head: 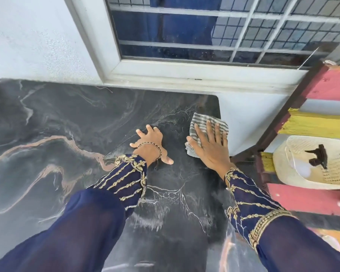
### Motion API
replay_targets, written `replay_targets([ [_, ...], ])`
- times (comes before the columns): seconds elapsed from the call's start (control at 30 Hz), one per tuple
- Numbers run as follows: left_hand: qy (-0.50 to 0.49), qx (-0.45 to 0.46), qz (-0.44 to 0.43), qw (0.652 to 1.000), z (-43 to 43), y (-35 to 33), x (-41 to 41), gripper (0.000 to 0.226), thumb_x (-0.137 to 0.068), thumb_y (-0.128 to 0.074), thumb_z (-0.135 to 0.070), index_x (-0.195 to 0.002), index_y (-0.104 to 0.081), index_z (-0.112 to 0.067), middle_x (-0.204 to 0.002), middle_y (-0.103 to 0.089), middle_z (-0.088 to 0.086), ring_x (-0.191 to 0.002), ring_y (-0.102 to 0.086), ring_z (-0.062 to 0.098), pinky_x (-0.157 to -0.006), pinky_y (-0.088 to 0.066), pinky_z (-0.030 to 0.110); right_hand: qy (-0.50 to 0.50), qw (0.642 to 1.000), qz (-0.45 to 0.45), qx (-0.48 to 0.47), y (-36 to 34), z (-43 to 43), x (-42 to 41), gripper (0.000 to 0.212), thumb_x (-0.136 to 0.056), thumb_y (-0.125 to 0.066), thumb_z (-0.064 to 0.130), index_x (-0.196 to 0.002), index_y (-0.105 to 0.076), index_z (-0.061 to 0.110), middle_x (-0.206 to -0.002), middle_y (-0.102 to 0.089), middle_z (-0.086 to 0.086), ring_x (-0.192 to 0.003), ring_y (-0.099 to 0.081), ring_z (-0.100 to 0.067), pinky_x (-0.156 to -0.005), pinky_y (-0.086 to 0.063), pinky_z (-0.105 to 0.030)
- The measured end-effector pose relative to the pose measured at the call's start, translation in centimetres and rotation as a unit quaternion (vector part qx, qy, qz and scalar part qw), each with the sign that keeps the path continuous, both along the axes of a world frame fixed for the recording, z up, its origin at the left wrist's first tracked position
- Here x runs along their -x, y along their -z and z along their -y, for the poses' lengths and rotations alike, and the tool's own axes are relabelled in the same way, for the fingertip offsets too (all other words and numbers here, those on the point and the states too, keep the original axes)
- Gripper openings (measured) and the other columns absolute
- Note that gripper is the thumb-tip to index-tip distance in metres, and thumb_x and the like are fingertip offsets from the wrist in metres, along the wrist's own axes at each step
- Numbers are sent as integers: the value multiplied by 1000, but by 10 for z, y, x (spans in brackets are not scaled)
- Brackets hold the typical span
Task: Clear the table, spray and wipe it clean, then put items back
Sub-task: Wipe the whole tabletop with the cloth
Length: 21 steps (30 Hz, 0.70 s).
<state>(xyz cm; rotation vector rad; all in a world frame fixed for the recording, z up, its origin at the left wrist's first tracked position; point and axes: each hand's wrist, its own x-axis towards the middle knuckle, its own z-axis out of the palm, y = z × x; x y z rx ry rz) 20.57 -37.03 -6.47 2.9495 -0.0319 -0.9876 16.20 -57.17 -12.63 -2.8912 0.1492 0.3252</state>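
A dark marble-patterned table (pixel 67 118) fills the view, with pale and pinkish veins. My right hand (pixel 210 146) lies flat with spread fingers on a grey-and-white striped cloth (pixel 201 122), pressing it onto the table near the far right corner. My left hand (pixel 151 144) rests palm down on the bare tabletop just left of the cloth, fingers apart, holding nothing. Both arms wear dark blue sleeves with gold embroidery. A wet sheen shows on the surface near me.
A white wall and a barred window (pixel 204 32) stand right behind the table. To the right is a bench with pink and yellow slats (pixel 318 124), and a white woven basket (pixel 310 163) holding a dark object sits on it.
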Motion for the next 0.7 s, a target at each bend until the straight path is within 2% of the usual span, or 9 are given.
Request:
replay_targets([
  [0.1,97,-47,152,983,2,-1,35,113,-65,-77,-58,-150,-20,-10,-160,-12,12,-149,-10,33,-109,-19,71,-3,1000,1,6,-4,-12,54,91,-78,4,89,-157,7,43,-168,17,-2,-154,18,-28,-122,10,-49],
  [0.2,163,-6,261,952,1,12,93,65,-93,-56,-34,-146,-29,-10,-161,-16,10,-150,-12,25,-116,-14,62,-16,999,5,41,-1,-21,111,93,-79,-1,89,-157,9,40,-168,14,-5,-154,15,-29,-123,7,-49],
  [0.27,134,56,249,958,-7,19,134,51,-97,-47,-24,-144,-33,-11,-161,-14,8,-150,-9,22,-119,-12,56,-28,997,18,64,1,-26,153,94,-80,-2,89,-158,5,37,-169,10,-7,-155,11,-30,-124,2,-51],
  [0.37,128,111,222,960,-30,21,190,48,-96,-45,-25,-142,-37,-13,-161,-18,5,-151,-10,19,-122,-11,50,-36,996,48,66,2,-34,213,90,-87,-17,83,-160,-14,30,-169,-7,-10,-155,-4,-33,-124,-12,-53],
  [0.4,134,123,220,958,-39,21,207,47,-96,-45,-27,-141,-39,-14,-160,-20,4,-150,-11,18,-122,-11,48,-33,996,54,56,4,-36,231,86,-90,-19,80,-160,-14,30,-169,-8,-9,-155,-5,-32,-124,-13,-52],
  [0.53,141,144,211,957,-82,18,265,40,-96,-44,-30,-132,-51,-18,-156,-32,-1,-149,-18,15,-121,-12,43,-27,998,56,29,3,-46,296,70,-98,-17,67,-157,-2,34,-169,-4,-3,-156,0,-26,-125,-9,-48],
  [0.63,144,128,214,958,-110,16,289,38,-97,-43,-32,-130,-54,-20,-154,-36,-3,-147,-22,14,-121,-15,41,-19,1000,13,-16,-3,-53,326,56,-106,-22,49,-153,8,41,-168,8,3,-153,17,-18,-125,6,-43],
  [0.7,139,135,220,956,-125,12,300,36,-96,-45,-31,-128,-57,-19,-152,-40,-3,-147,-25,14,-121,-17,40,-5,998,5,-70,-12,-61,342,54,-109,-29,33,-155,0,40,-168,7,8,-153,18,-13,-124,9,-39],
])
